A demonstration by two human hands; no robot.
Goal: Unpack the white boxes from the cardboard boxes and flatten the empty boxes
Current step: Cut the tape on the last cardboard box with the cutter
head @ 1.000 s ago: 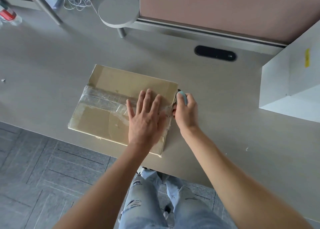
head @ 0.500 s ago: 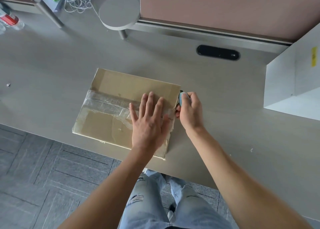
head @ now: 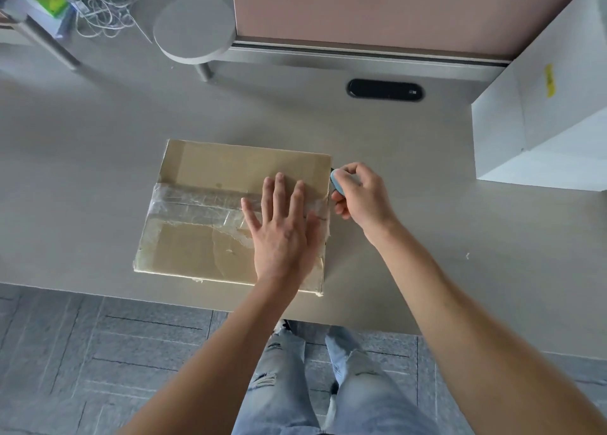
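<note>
On the grey desk, our flat left hand still pins the taped brown cardboard box; right hand, fingers pinching a small blue cutter, has moved up its right edge, tape likely parting.

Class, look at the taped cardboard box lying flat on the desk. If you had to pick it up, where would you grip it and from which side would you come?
Probably by the near long edge of the cardboard box, coming from the front of the desk. The box lies flat and that edge sits close to the desk's rim, facing the person.
</note>
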